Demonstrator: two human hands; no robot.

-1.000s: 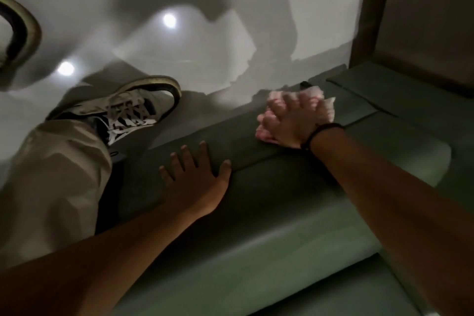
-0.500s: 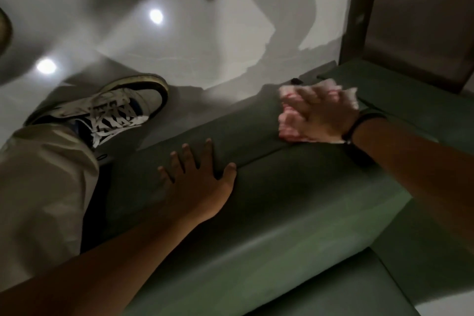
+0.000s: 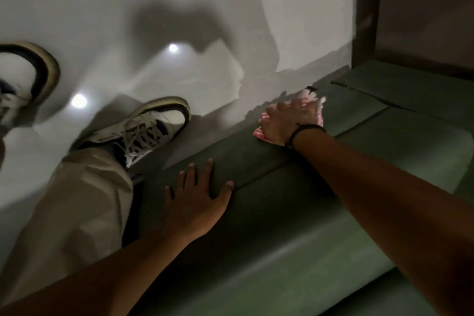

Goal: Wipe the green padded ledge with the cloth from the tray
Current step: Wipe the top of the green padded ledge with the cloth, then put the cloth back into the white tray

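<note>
The green padded ledge (image 3: 295, 226) fills the near and right part of the view, a smooth, dimly lit cushion whose long axis runs from the lower left up toward the upper right, with a seam line following that same direction. Nearest on it, the left hand (image 3: 197, 202) lies open and flat, palm down, fingers spread and pointing away toward the ledge's outer edge, holding nothing. Just beyond the ledge's outer edge, on its left side, a leg in pale trousers (image 3: 69, 213) ends in a white laced sneaker (image 3: 143, 128) planted on the glossy pale floor (image 3: 128, 20), which carries soft shadows and two bright round light reflections. A second shoe (image 3: 28, 77) shows at the left border. Farther along the ledge, the right hand (image 3: 287, 120), with a dark band (image 3: 305, 129) at the wrist, presses palm down with fingers extended on the pink-and-white cloth (image 3: 314, 102), which lies bunched on the ledge at its outer edge, showing around the fingers and under the palm. Beyond the far end of the ledge stands a brown panel (image 3: 423, 7), upright.
</note>
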